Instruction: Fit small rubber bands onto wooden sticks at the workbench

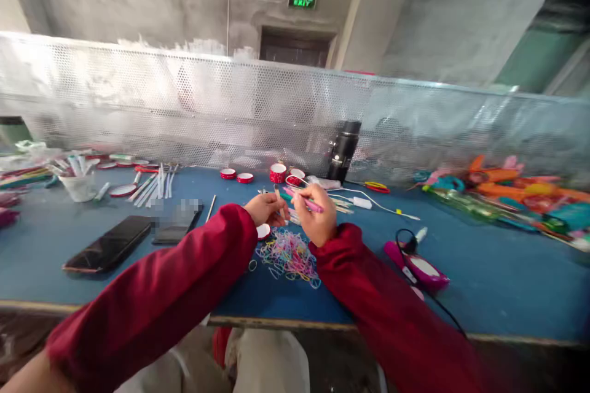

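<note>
In the middle of the head view, my right hand point(319, 216) is closed round a slim pink pen-like stick point(312, 204), which points up and left. My left hand point(266, 208) is close beside it, its fingers pinched on a thin pale stick point(279, 199) with a dark tip; blur hides its exact kind. Both hands are over a heap of pastel rubber bands point(291, 255) on the blue table. A small round white-topped lid point(263, 231) lies by my left wrist. Behind my right hand are several thin pale sticks point(341, 204), partly hidden.
Two dark phones point(108, 244) lie left, near a white cup of sticks point(78, 186). Red round tins point(277, 172) and a black flask point(345, 150) stand toward the perforated metal screen point(207, 104). Right are a magenta corded device point(421, 270) and a colourful pile point(511, 187).
</note>
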Motion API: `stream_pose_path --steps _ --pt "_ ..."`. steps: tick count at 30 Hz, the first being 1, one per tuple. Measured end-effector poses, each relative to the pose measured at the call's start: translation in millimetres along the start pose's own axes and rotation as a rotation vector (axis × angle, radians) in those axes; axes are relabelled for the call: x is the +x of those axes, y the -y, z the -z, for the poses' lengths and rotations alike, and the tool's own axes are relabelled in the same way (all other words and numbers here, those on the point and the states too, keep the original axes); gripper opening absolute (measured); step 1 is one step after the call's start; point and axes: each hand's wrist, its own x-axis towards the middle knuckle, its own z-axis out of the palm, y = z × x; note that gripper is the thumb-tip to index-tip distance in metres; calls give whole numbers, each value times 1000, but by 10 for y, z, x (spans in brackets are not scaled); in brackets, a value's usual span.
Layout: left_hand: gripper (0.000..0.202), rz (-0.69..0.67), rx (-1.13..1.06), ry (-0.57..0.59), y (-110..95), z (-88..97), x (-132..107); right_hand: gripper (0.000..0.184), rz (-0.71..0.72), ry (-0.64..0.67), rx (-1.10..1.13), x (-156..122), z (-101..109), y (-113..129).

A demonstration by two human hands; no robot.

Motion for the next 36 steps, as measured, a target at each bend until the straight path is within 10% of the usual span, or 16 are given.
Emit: stream_pose_path --steps 36 --pt "15 -8 -64 -15 -25 -42 -29 6 22 57 5 -20 -31 84"
